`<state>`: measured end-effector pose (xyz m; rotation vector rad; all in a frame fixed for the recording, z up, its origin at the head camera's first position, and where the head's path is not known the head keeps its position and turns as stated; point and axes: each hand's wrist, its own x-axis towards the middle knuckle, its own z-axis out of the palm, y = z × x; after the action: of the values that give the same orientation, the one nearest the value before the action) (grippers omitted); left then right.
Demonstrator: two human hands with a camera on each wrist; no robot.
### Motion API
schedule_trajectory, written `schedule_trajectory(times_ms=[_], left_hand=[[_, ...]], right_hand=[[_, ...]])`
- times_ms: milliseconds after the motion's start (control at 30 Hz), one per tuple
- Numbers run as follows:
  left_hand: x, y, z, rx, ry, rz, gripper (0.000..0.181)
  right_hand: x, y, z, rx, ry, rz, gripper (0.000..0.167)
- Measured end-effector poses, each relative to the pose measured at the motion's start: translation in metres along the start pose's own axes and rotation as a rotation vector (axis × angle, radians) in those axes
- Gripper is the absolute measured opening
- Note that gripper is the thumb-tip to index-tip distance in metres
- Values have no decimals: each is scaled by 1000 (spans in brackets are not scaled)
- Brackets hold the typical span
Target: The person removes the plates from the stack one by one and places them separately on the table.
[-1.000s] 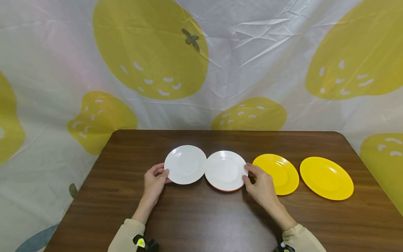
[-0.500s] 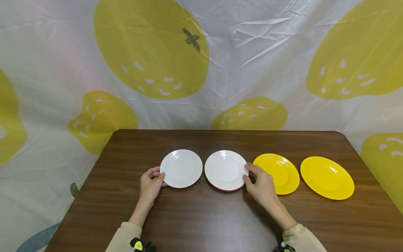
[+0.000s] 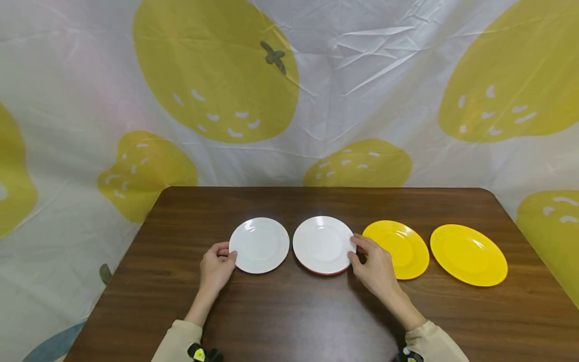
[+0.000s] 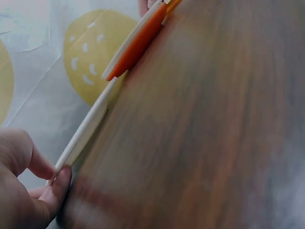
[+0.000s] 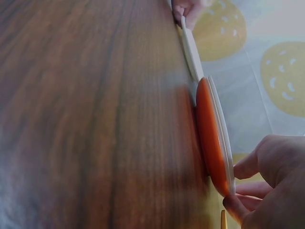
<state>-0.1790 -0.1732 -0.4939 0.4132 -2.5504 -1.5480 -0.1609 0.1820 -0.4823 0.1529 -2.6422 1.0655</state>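
In the head view, my left hand (image 3: 216, 269) pinches the left rim of a white plate (image 3: 259, 245) between thumb and fingers. In the left wrist view, that plate (image 4: 86, 129) lies low along the table surface. My right hand (image 3: 375, 266) pinches the right rim of another white plate (image 3: 323, 245), with a thin red edge showing beneath it. From the right wrist, an orange-red dish (image 5: 211, 138) is seen directly under the white rim (image 5: 224, 129), my right thumb (image 5: 234, 207) at the edge. A narrow gap separates the two white plates in the head view.
Two yellow plates lie on the right of the brown table (image 3: 289, 311); the nearer one (image 3: 407, 251) is partly behind my right hand, the other (image 3: 469, 255) stands farther right. A patterned cloth (image 3: 362, 100) hangs behind the table's back edge.
My left hand and its white plate have moved left and slightly nearer to me, opening a gap between the white plates. My right hand has stayed in place.
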Motion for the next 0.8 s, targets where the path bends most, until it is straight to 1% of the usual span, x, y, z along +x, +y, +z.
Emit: schedule_trajectory(times_ms=[67,200,433,567,667,733,800], left_hand=[[-1,1,-1,50,18,16,30],[-3,2,0,60,28,35,31],[-4,2,1,43,55,55,34],[-5,3,2,29,102,79,32],[-5,7,5,-7,135,115,28],[-6,10,9,-28,137,140,26],[-8,14,14,-45,123,167,24]], right_hand=[[0,0,0,0,-4,4,38],[-1,-2,0,-4,3,-5,37],[-1,-2,0,-8,27,-39,35],[-1,-1,1,-1,17,-36,36],[0,-1,1,6,14,-36,36],[0,-1,1,9,15,-36,37],[0,-1,2,11,16,-35,37]])
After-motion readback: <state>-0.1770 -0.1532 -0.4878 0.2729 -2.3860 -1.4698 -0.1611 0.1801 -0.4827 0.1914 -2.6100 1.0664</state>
